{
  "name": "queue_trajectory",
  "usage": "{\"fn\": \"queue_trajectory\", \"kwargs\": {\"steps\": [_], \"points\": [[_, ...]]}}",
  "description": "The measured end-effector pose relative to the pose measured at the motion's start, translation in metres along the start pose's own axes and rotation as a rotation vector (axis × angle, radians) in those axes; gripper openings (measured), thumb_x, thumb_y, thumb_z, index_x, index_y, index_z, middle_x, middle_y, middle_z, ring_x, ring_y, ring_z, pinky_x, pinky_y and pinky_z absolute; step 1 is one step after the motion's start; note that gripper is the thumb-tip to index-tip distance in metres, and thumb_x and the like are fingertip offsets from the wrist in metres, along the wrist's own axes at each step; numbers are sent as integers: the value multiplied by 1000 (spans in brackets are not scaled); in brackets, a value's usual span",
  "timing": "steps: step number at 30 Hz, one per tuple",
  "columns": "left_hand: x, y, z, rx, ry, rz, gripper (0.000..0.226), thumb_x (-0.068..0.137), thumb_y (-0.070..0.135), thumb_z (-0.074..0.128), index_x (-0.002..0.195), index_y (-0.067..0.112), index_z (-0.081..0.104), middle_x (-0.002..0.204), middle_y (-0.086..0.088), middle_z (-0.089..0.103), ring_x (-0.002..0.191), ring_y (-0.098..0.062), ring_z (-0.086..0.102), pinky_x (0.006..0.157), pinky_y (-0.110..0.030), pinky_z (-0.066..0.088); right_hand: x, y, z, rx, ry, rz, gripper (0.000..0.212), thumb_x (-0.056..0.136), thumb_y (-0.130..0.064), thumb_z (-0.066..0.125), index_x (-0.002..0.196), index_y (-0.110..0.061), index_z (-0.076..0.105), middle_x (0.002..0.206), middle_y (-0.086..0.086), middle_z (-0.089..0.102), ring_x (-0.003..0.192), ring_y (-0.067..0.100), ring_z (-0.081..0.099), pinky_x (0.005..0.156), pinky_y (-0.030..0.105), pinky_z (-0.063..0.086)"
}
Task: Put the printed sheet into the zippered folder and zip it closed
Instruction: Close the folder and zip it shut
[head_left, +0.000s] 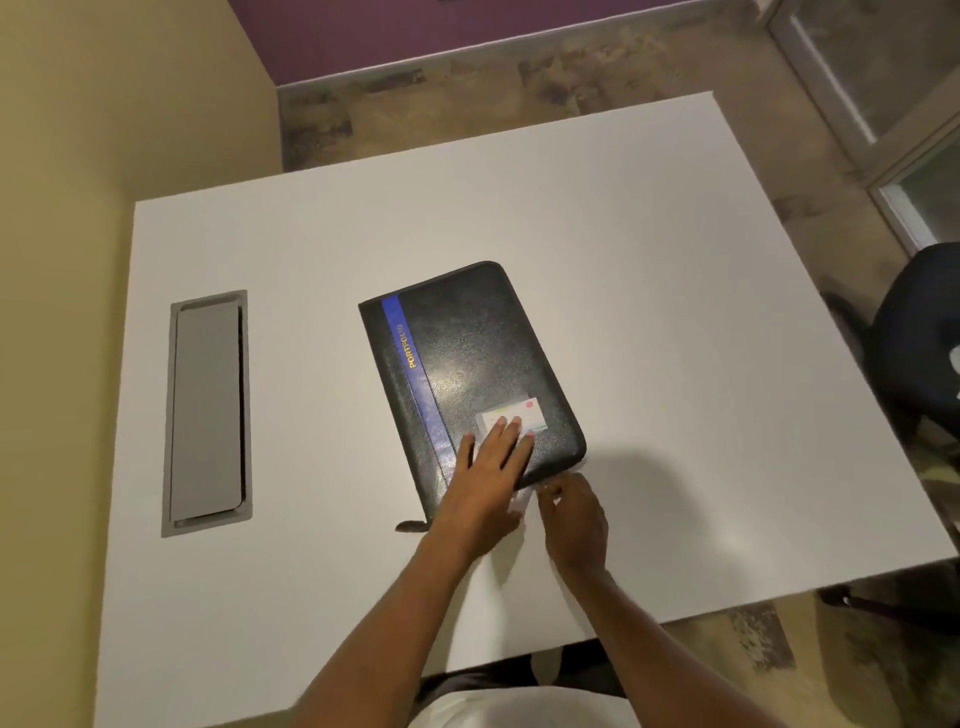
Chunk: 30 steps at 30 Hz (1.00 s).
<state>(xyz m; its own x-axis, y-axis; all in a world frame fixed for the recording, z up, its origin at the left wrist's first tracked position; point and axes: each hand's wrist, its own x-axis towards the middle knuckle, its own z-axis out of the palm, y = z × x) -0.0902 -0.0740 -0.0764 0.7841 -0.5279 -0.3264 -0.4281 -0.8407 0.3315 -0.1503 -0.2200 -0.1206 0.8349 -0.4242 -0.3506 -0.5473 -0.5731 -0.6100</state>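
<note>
Both hands meet the folder (470, 364) at its near edge.

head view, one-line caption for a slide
Left hand flat on the black zippered folder, right hand at its near edge on a white table.

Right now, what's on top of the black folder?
On the black folder, a small white label sits near its near right corner. The left hand lies flat over the cover, fingertips on the label. Whatever is inside is covered: the folder lies closed, so no printed sheet shows.
</note>
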Motion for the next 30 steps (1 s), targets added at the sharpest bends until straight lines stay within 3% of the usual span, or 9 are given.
{"fn": "queue_trajectory", "kwargs": {"steps": [3, 6, 8, 13, 19, 23, 30], "points": [[51, 15, -2, 106, -143, 176, 123, 76, 34, 86, 167, 19, 5, 176, -2, -4, 163, -26, -6, 128, -64, 0, 5, 5, -6, 9, -24, -25, 11, 98, -23, 60, 93, -24, 69, 94, -11, 68, 84, 14, 66, 69, 29, 50], [82, 22, -5, 227, -195, 280, 109, 84, 42, 78, 167, 17, 11, 176, -5, 2, 163, -28, -3, 125, -69, 5, 8, 7, -13, 42, -45, -44, 16, 92, -18, 60, 85, -28, 70, 86, -19, 63, 78, 5, 60, 66, 22, 45], [94, 24, -6, 307, -224, 318, 102, 87, 43, 76, 166, 19, 15, 175, -3, 7, 163, -28, -2, 125, -68, 4, 9, 7, -15, 44, -50, -52, 15, 92, -15, 63, 85, -26, 72, 87, -17, 67, 80, 7, 62, 68, 24, 46], [104, 27, -13, 296, -311, 301, 112, 71, 26, 91, 161, 20, 25, 168, 1, 23, 163, -26, 2, 124, -71, 10, 13, 9, -19, -76, -27, -69, 13, 99, -26, 61, 95, -17, 70, 91, -2, 74, 84, 21, 70, 76, 39, 55], [108, 27, -22, 264, -296, 283, 116, 63, 32, 94, 157, 22, 27, 161, 3, 27, 161, -24, 6, 118, -68, 29, 16, 17, -22, -60, -2, -167, 11, 100, -29, 62, 104, -19, 65, 96, -6, 68, 82, 15, 67, 65, 25, 47], [110, 29, -25, 262, -261, 290, 112, 62, 35, 93, 155, 21, 31, 157, 2, 32, 159, -25, 12, 115, -67, 34, 16, 17, -15, -14, 17, -128, 11, 104, -26, 56, 102, -18, 63, 95, -4, 64, 83, 19, 64, 69, 36, 55], [111, 24, -27, 263, -290, 323, 113, 65, 45, 92, 156, 19, 31, 157, 0, 32, 159, -25, 12, 114, -68, 35, 5, 21, -3, -49, -1, -237, 9, 100, -22, 65, 98, -16, 71, 92, 0, 73, 82, 20, 66, 73, 32, 57]]}}
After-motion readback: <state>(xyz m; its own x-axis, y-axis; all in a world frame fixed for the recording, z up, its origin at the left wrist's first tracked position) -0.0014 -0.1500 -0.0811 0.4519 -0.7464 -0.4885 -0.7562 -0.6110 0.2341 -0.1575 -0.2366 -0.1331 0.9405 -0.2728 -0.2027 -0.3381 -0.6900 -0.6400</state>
